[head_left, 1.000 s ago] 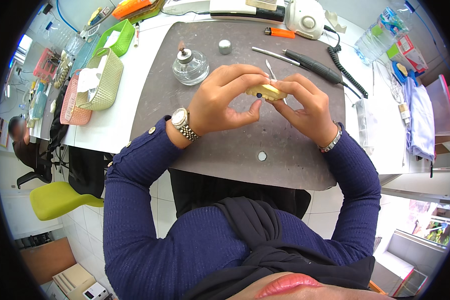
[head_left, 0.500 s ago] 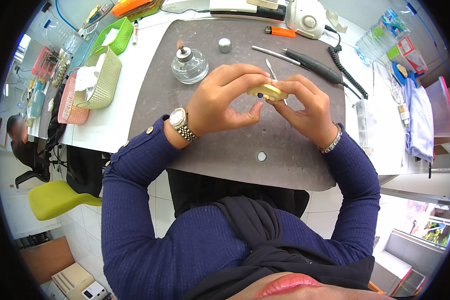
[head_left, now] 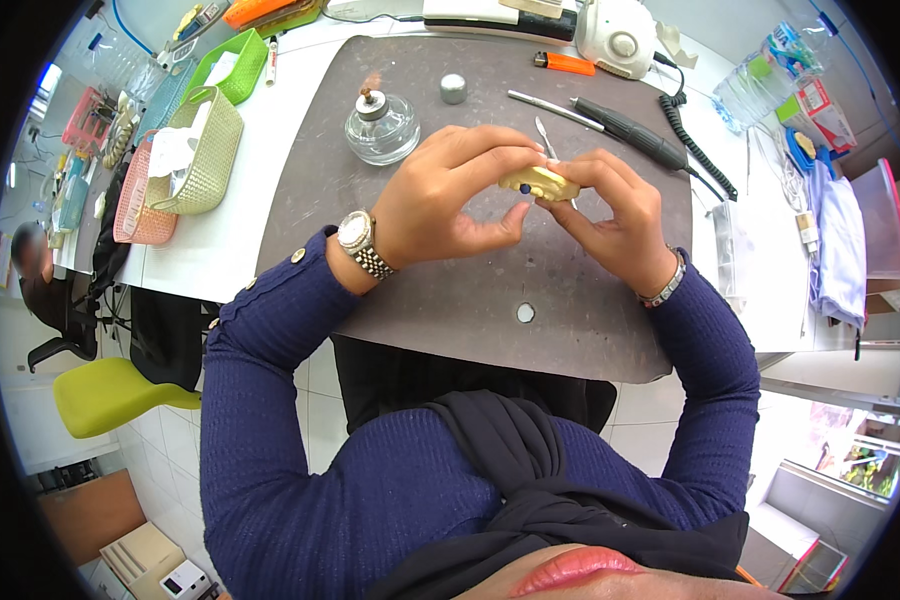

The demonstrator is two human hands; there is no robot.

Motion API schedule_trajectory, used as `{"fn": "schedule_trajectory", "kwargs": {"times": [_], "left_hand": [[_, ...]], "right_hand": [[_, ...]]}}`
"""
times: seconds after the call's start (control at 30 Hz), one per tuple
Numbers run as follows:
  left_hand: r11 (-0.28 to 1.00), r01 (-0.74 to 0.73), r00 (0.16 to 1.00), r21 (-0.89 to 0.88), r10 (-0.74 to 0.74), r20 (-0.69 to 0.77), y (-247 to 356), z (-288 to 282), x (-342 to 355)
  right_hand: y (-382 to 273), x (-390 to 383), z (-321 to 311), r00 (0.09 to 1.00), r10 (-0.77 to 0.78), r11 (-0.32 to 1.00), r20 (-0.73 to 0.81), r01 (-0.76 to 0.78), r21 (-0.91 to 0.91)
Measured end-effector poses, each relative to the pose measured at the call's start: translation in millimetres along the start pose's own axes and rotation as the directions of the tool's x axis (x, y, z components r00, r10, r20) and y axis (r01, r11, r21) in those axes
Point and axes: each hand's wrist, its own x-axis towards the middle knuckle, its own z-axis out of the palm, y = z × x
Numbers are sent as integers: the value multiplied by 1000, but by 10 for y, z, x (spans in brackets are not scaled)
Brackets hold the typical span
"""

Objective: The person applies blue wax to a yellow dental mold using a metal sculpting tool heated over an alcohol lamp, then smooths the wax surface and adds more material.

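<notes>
A yellowish plaster dental model [head_left: 542, 184] with one dark blue tooth is held up over the work mat between my two hands. The fingers of my left hand [head_left: 450, 195] curl against its far left side, while that thumb stays apart from the near side. My right hand [head_left: 615, 205] pinches the model's right end between thumb and fingers. A slim metal carving instrument [head_left: 543, 130] passes behind the model at my right fingers; its middle is hidden. A glass spirit burner [head_left: 382, 135] stands beyond my left hand, with its metal cap [head_left: 453, 88] beside it.
On the grey mat [head_left: 420, 310], a black handpiece [head_left: 630, 132] with a coiled cord and a metal rod [head_left: 555, 110] lie beyond my right hand. An orange lighter [head_left: 565, 64] lies farther back. Baskets [head_left: 198, 150] stand left; a folded lilac cloth [head_left: 838, 245] hangs right.
Both hands keep nearly the same hold. The dental model has tipped slightly, and the whole view has shifted a little.
</notes>
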Motion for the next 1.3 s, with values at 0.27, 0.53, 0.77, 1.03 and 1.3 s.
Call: {"fn": "schedule_trajectory", "kwargs": {"times": [0.27, 0.53, 0.77, 1.03, 1.3], "left_hand": [[936, 216, 973, -277, -184, 137, -48, 3, -28], [904, 320, 943, -284, -276, 185, -64, 9, -53], [896, 336, 938, -289, -293, 183, -34, -16, -21], [892, 335, 941, -303, -298, 162, -22, 25, -36], [888, 357, 932, -290, -317, 177, -46, 26, -67]], "right_hand": [[55, -33, 19, 947, 266, 857, 183, -319, 405], [35, -6, -12, 797, 459, 568, 393, -603, 560], [58, -10, -21, 748, 505, 514, 431, -662, 546], [25, 8, -11, 737, 523, 501, 429, -672, 545], [24, 13, 5, 723, 534, 488, 437, -686, 540]]}}
